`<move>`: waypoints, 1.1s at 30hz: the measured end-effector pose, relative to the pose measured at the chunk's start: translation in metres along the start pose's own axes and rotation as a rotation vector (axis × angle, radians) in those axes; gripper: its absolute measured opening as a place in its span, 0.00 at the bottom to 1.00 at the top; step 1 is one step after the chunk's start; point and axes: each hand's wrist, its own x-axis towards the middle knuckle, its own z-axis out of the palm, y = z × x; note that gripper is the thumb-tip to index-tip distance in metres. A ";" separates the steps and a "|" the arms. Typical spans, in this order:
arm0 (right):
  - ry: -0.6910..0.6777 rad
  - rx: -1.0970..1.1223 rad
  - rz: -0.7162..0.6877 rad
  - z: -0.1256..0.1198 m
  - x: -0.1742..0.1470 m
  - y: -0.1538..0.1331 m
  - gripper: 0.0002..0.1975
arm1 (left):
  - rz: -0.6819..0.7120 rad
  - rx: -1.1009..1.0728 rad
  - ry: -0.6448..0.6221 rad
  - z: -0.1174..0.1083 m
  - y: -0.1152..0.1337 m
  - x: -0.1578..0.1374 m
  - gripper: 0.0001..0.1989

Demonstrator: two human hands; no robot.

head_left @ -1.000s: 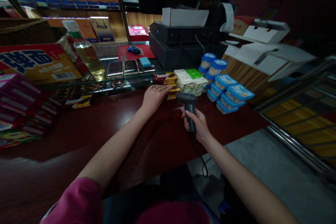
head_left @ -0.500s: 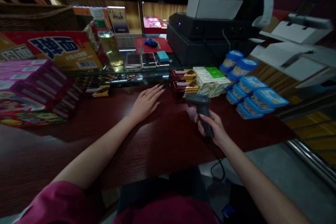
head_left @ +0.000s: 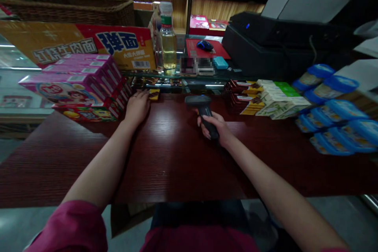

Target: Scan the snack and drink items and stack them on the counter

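My right hand [head_left: 214, 128] is wrapped around the handle of a black barcode scanner [head_left: 199, 102], held above the dark red wooden counter [head_left: 165, 165] with its head tilted to the left. My left hand [head_left: 138, 106] reaches to the far left of the counter. Its fingers are extended over a small yellow-and-brown chocolate packet [head_left: 154, 94], which they partly cover; the fingertips are hard to make out. Just left of that hand stand pink and red snack boxes [head_left: 73, 86] in a stack.
Stacked chocolate packets [head_left: 245, 102], green-and-white cartons [head_left: 280, 98] and blue-lidded tubs [head_left: 339, 126] line the right side. At the back are a noodle carton [head_left: 118, 47], an oil-coloured bottle [head_left: 169, 47], a mouse [head_left: 204, 45] on a red mat and a black till [head_left: 265, 47].
My left hand has moved left from the counter's middle to the chocolate packet by the pink boxes. My right hand has carried the scanner leftward. The view has turned left.
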 end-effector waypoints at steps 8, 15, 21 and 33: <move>-0.074 -0.027 0.011 0.006 0.006 0.008 0.16 | 0.193 -0.083 0.111 -0.013 0.033 -0.008 0.18; -0.062 0.000 -0.003 0.006 0.003 0.009 0.15 | 0.406 -0.118 -0.272 -0.015 0.036 -0.008 0.42; -0.052 0.022 0.002 0.004 0.002 0.009 0.15 | 0.358 -0.209 -0.351 -0.012 0.055 -0.014 0.31; -0.156 -0.123 0.036 0.008 -0.001 0.006 0.20 | -0.265 -0.983 -0.221 0.009 0.059 -0.006 0.27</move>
